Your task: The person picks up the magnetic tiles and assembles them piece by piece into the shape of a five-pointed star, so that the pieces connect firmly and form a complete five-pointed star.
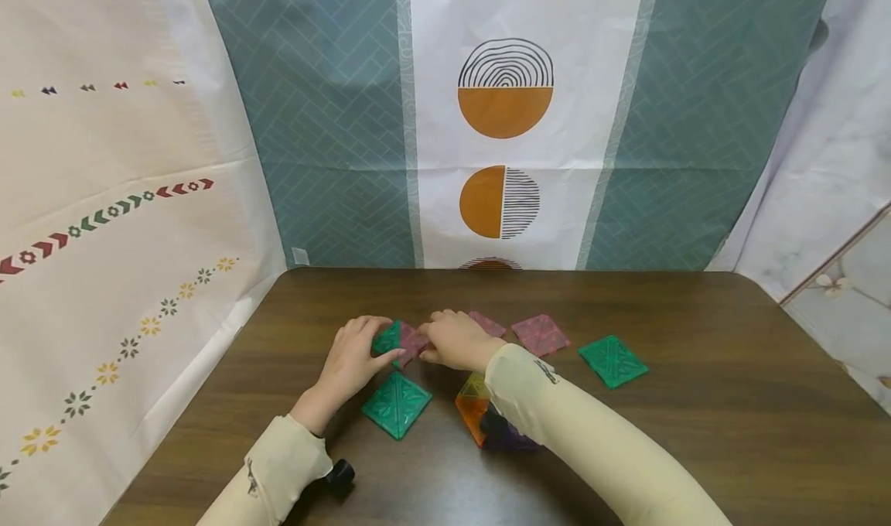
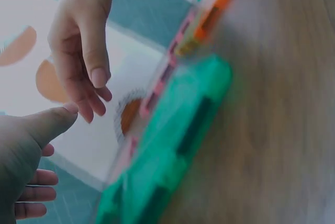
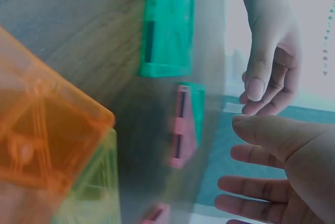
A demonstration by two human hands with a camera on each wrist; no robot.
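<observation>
My left hand [image 1: 351, 360] and right hand [image 1: 455, 340] come close together over a green tile piece [image 1: 387, 339] and a pink tile piece [image 1: 409, 344], which lie side by side with edges meeting. In the left wrist view the left hand [image 2: 31, 150] has its thumb and fingers spread, with nothing between them. The right hand [image 3: 282, 166], in its own wrist view, also holds nothing, its fingers loosely extended above the table. Just in front of the pair lies a green square tile [image 1: 397, 405]. Whether any fingertip touches a tile cannot be told.
Beneath the right forearm lie yellow [image 1: 475, 387], orange [image 1: 471, 413] and purple [image 1: 513, 439] pieces, partly covered by the sleeve. A pink piece [image 1: 489, 324], a pink square tile [image 1: 541, 334] and another green tile [image 1: 613, 361] lie farther right on the wooden table [image 1: 731, 410].
</observation>
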